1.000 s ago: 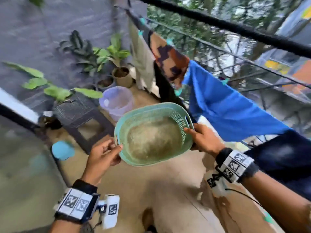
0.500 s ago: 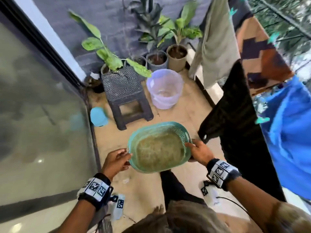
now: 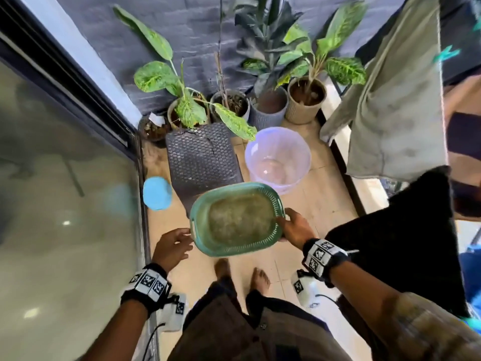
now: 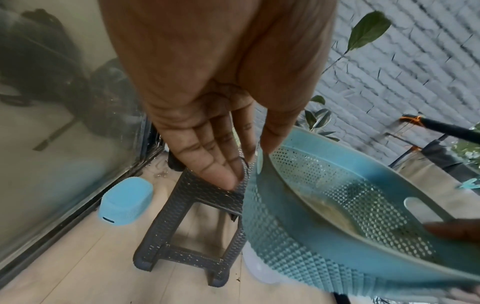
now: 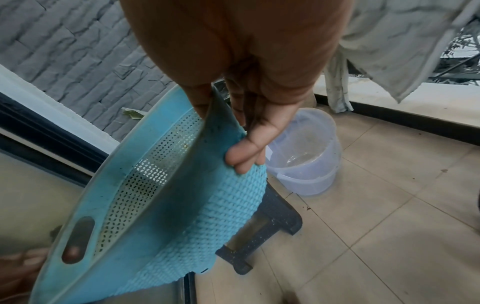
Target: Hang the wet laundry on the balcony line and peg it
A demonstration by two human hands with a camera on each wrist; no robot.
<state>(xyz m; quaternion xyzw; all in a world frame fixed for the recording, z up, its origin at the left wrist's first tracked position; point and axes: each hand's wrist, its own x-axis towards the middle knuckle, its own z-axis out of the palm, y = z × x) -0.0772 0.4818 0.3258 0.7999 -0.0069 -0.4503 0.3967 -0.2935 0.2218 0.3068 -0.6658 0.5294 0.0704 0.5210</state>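
An empty teal perforated basket (image 3: 235, 218) hangs tilted above the floor. My right hand (image 3: 286, 225) pinches its right rim, thumb inside and fingers outside, as the right wrist view shows (image 5: 223, 135). My left hand (image 3: 179, 241) is at the left rim with fingers straight; only the thumb touches the basket (image 4: 337, 246). Laundry hangs along the right: a grey-green cloth (image 3: 395, 100), a black cloth (image 3: 406, 243), a brown patterned cloth (image 3: 463, 100) and a blue one (image 3: 472, 277). A teal peg (image 3: 446, 54) sits high on the grey-green cloth.
Under the basket stand a dark woven stool (image 3: 203, 157) and a clear plastic bucket (image 3: 277, 160). A small blue basket (image 3: 157, 192) lies upturned by the glass door (image 3: 65, 204). Several potted plants (image 3: 304, 100) line the grey brick wall. My bare feet (image 3: 260, 278) stand on the tiles.
My view has swung from the line down to the floor. The basket has gone lower, over the stool. My left hand has loosened from the rim and its fingers have straightened.
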